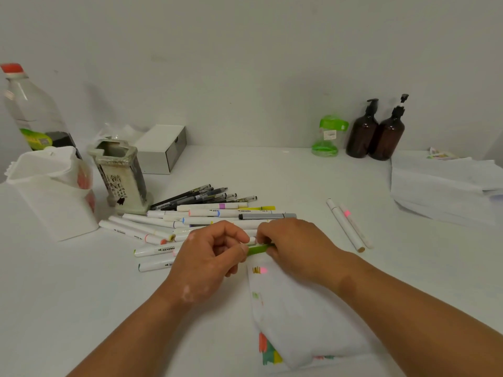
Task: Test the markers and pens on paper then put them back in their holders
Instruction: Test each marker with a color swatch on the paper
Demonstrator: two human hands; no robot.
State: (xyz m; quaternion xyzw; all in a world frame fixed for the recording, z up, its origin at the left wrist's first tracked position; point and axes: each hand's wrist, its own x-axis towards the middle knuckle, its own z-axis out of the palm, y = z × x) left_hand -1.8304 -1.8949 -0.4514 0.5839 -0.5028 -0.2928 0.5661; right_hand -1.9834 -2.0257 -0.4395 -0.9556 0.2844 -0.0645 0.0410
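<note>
Both hands meet at the table's middle around a green marker (257, 249). My left hand (209, 257) pinches its left end, and my right hand (294, 246) grips its right part. Just below them lies the test paper (299, 317), with colour scribbles on its left edge. A heap of white markers (190, 221) and dark pens (201, 197) lies behind the hands. Left of the heap stand a square ceramic holder (122, 175) and a white plastic holder (51, 191). Two tested markers (347, 224) lie apart on the right.
A clear bottle with a red cap (30, 110) and a white box (163, 148) stand at the back left. Two brown pump bottles (375, 131) and a green container (328, 136) stand at the back right. A paper stack (446, 186) lies far right.
</note>
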